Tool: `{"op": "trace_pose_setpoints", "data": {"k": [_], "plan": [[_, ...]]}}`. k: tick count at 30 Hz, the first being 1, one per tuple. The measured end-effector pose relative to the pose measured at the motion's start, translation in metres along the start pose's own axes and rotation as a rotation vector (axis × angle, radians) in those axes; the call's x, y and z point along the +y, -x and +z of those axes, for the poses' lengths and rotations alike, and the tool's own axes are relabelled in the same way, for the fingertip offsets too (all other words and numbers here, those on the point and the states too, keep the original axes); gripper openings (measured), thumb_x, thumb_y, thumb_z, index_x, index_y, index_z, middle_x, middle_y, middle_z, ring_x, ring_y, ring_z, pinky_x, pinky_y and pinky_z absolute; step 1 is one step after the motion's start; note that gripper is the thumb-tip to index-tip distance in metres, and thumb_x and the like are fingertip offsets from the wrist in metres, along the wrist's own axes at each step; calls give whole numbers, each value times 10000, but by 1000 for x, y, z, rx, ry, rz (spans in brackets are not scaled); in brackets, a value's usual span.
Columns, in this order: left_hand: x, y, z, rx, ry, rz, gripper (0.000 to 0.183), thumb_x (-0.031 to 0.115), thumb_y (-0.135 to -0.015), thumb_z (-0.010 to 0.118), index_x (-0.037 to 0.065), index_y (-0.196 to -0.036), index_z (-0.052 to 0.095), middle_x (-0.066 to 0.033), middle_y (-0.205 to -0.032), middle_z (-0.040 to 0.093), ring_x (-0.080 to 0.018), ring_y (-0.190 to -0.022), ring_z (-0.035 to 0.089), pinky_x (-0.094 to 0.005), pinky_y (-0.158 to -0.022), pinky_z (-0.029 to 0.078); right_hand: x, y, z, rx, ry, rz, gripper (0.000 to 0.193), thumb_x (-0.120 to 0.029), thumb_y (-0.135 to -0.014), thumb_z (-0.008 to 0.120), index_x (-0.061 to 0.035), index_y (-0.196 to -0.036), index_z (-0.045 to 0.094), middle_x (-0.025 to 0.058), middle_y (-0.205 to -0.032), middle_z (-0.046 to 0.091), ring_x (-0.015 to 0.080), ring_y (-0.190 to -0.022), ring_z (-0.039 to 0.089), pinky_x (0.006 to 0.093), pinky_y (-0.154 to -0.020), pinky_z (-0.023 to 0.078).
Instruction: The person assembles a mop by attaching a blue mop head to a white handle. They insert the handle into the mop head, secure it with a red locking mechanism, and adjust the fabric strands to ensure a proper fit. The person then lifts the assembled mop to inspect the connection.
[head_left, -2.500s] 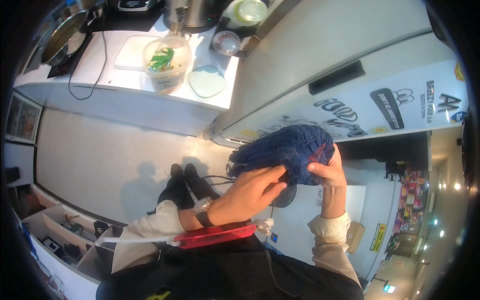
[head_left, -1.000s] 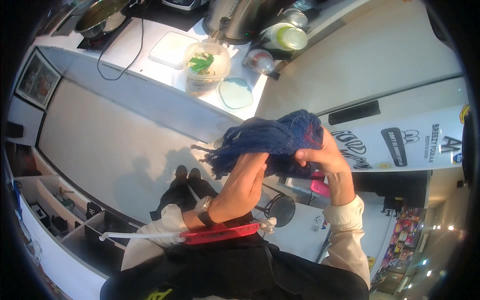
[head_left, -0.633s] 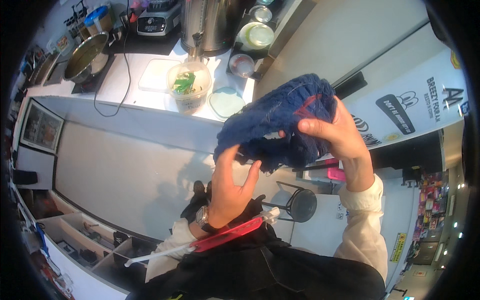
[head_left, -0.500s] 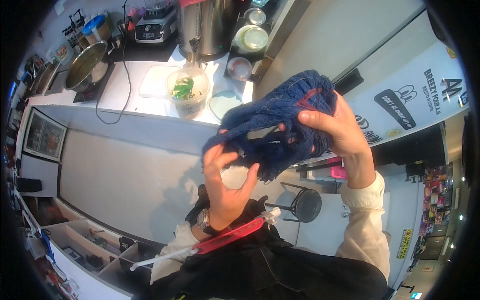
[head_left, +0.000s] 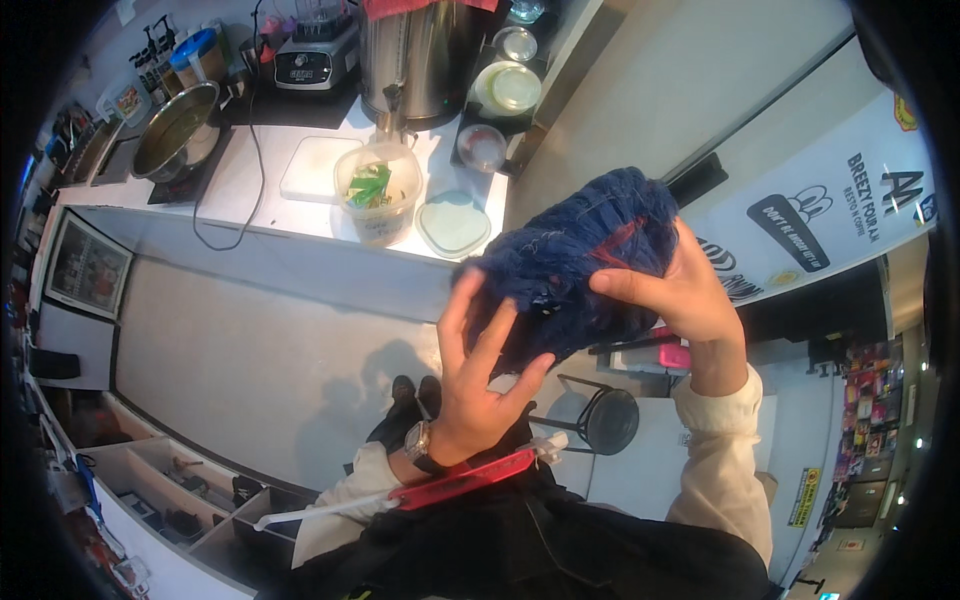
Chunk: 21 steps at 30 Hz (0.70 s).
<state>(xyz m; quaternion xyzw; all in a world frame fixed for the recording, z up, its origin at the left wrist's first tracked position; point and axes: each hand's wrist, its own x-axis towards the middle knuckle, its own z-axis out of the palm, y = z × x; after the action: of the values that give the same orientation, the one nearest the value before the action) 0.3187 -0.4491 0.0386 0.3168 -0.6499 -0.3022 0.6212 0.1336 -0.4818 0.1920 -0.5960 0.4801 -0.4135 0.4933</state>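
A bunched dark blue crinkled cloth [head_left: 585, 240] with a red mark is held up in front of me between both hands. My right hand [head_left: 690, 290] grips its right end, thumb on the near face and the other fingers behind, mostly hidden. At the lower left end, my left hand [head_left: 485, 385] has its fingers and thumb bent against the folds. A watch [head_left: 418, 440] is on my left wrist. Across my lower front runs a red and white bar-shaped piece [head_left: 470, 480], near the left forearm and apart from the cloth.
Beyond the cloth, a white counter [head_left: 265, 185] bears a clear tub with green leaves [head_left: 380, 195], its pale lid [head_left: 453, 225], a steel bowl [head_left: 180, 130], a blender base [head_left: 315, 65] and a large steel urn [head_left: 425, 60]. A black stool [head_left: 608, 420] stands at lower right. Open compartments [head_left: 180, 480] lie at left.
The cloth has sunk slightly and bunched up, its opening no longer visible. My left hand has moved right, in against the folds. My right hand keeps its grip.
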Motion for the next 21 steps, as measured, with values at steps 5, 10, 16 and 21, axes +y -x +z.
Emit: {"op": "trace_pose_setpoints", "data": {"k": [5, 10, 16, 21], "plan": [[-4, -5, -3, -52, -89, 37, 710, 84, -805, 806, -21, -1412, 454, -313, -1580, 189, -460, -1437, 330, -526, -1129, 334, 2, -1, 2, 80, 6, 57, 445, 48, -857, 760, 19, -1245, 544, 63, -1125, 677, 121, -1040, 625, 295, -929, 525], [-10, 1, -5, 102, -6, -28, 578, 51, -771, 797, 18, -1241, 462, -221, -1357, 456, -338, -1219, 501, -457, -1059, 398, 23, -12, 3, 112, -200, 84, 443, 26, -875, 739, 18, -1251, 504, 123, -1063, 686, 176, -840, 707, 302, -651, 626], [-1, -14, -9, -65, 100, -94, 750, 162, -773, 842, 0, -1407, 477, -179, -1323, 575, -360, -1170, 557, -450, -1022, 428, 63, -13, 25, 143, -332, 36, 504, -20, -857, 766, 21, -1279, 495, 142, -1086, 675, 200, -855, 703, 318, -653, 621], [-8, -9, -13, -17, 11, -142, 687, 152, -793, 835, 16, -1383, 511, -198, -1333, 541, -366, -1205, 539, -430, -1016, 447, 94, -16, 37, 213, -187, -54, 486, -13, -860, 771, 8, -1273, 515, 115, -1156, 660, 186, -1020, 656, 330, -907, 550]]}}
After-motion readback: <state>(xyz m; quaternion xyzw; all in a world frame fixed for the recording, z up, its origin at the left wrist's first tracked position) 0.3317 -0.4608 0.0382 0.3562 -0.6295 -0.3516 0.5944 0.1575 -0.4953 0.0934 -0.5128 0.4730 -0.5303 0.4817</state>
